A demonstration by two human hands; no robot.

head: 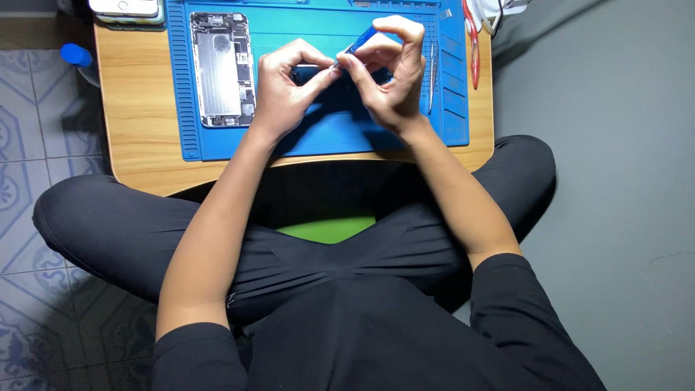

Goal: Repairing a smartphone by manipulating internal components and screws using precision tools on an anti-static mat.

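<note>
My right hand (391, 76) pinches a small blue screwdriver (360, 40), its tip pointing down toward my left hand. My left hand (286, 87) rests on a dark phone part (308, 72) on the blue work mat (326, 130), and its fingertips meet the driver's tip. The two hands hide most of that part. Left of them on the mat, an opened phone body (222, 69) lies with its insides facing up.
The mat covers a small wooden table (137, 123). Metal tweezers (432, 80) and red-handled cutters (473, 43) lie at the mat's right side. A phone (124, 9) sits at the table's far left corner. A blue cap (75, 54) lies on the tiled floor.
</note>
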